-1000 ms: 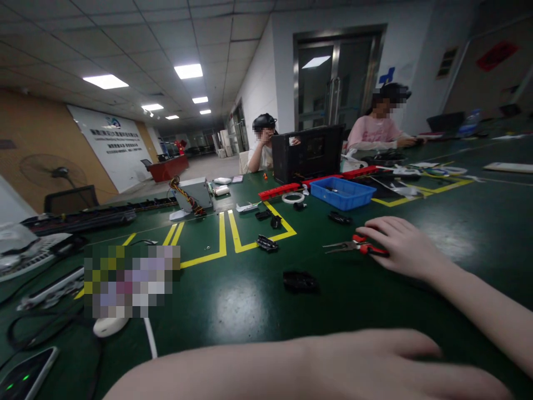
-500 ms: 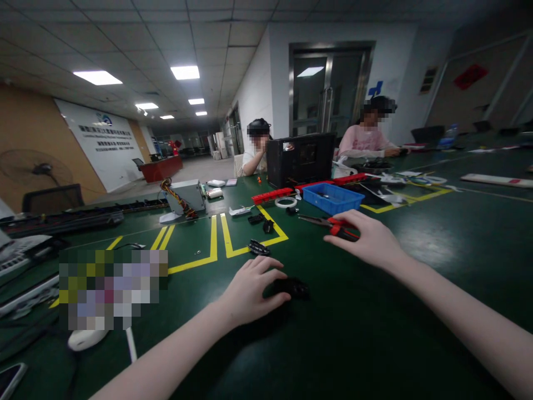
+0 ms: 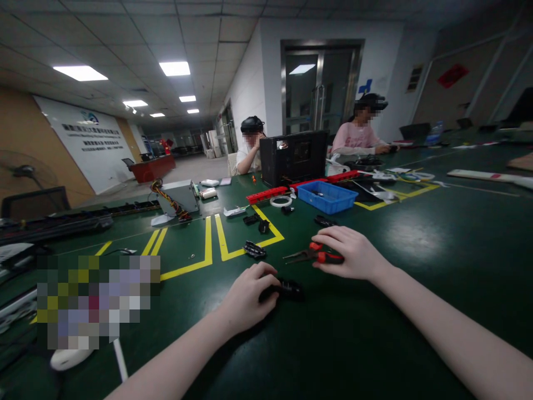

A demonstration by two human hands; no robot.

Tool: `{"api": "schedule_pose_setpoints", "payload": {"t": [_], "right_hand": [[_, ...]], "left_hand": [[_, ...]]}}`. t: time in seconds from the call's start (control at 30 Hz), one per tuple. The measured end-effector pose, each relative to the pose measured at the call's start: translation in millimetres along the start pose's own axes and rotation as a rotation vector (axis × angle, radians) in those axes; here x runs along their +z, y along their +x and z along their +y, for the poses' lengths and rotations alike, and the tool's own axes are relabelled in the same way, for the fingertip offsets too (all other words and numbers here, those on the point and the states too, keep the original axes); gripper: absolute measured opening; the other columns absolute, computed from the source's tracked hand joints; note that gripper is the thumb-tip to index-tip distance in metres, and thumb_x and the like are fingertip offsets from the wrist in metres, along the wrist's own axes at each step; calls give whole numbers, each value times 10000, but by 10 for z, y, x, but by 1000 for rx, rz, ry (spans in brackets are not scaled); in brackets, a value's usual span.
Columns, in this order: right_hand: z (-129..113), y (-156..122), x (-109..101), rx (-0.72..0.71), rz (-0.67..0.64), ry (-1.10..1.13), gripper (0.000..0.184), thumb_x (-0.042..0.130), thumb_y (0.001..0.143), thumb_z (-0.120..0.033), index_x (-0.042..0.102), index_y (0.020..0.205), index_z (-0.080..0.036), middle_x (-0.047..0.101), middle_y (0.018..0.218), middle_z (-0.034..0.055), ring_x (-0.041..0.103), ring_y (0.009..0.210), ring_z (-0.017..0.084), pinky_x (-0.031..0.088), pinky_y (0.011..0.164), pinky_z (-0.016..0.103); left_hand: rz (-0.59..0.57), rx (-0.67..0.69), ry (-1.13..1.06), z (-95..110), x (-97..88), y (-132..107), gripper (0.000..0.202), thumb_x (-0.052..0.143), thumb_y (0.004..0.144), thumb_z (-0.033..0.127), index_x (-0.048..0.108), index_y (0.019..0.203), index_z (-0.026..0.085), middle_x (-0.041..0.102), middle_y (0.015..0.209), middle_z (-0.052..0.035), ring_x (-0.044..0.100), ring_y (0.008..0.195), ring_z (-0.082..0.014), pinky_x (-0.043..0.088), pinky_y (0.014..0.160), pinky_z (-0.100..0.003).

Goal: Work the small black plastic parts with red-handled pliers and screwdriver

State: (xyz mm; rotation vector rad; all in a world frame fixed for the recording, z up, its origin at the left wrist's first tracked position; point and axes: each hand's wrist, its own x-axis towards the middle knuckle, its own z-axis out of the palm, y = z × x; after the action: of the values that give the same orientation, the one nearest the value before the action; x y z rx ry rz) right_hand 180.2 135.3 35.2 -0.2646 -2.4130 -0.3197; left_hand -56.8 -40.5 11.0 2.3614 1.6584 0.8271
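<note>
My left hand [image 3: 252, 294] is closed around one end of a dark black part [image 3: 292, 290] on the green table. The part is long and low, and its kind does not show clearly in the dim light. In my right hand [image 3: 352, 255] are needle-nose pliers [image 3: 306, 256] with red and black handles. Their jaws point left, slightly parted, just above and beyond the black part without touching it. A ribbed black plastic piece [image 3: 254, 249] lies beyond my left hand. Another black piece [image 3: 325, 221] rests behind my right hand.
A blue bin [image 3: 327, 206] and a black case [image 3: 291, 166] stand farther back, with red strips [image 3: 266, 195] beside them. At left are a power supply [image 3: 179, 199] with cables and a blurred-out item [image 3: 100, 300]. Two people [image 3: 250, 150] sit across the table.
My right hand has brought the pliers nearer and lower, towards the black part. My left fingers have closed on that part. The whole view has shifted slightly.
</note>
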Motion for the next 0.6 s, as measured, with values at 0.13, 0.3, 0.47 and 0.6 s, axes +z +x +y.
{"api": "schedule_pose_setpoints", "payload": {"t": [0.13, 0.3, 0.47, 0.6], "right_hand": [[-41, -2, 41, 15, -43, 18, 404, 644, 773, -465, 635, 1064, -185, 657, 1017, 106, 626, 899, 237, 497, 774, 367], [-230, 44, -1, -64, -100, 11, 406, 615, 783, -488, 643, 1044, -178, 646, 1033, 117, 616, 886, 236, 487, 765, 372], [-372, 73, -86, -83, -74, 3, 435, 604, 786, -494, 643, 1081, -177, 647, 1030, 127, 616, 873, 240, 484, 742, 368], [-366, 50, -94, -69, -83, -10, 472, 606, 788, -499, 625, 1125, -169, 651, 1016, 124, 614, 867, 239, 478, 739, 364]], "left_hand": [[14, -38, -12, 4, -7, -5, 145, 614, 841, 304, 630, 943, 203, 537, 1186, -74, 545, 1077, -235, 484, 926, -406], [28, -43, -6, -16, 30, -4, 131, 600, 852, 305, 588, 826, 177, 560, 1121, -67, 565, 1000, -214, 495, 884, -378], [-5, -30, -9, -20, 40, -2, 162, 585, 855, 242, 601, 1006, 184, 593, 1004, -55, 579, 899, -198, 515, 812, -351], [-12, 34, -49, -57, 32, 1, 219, 574, 874, 217, 637, 1084, 220, 582, 1098, -62, 574, 975, -204, 504, 870, -359]]}}
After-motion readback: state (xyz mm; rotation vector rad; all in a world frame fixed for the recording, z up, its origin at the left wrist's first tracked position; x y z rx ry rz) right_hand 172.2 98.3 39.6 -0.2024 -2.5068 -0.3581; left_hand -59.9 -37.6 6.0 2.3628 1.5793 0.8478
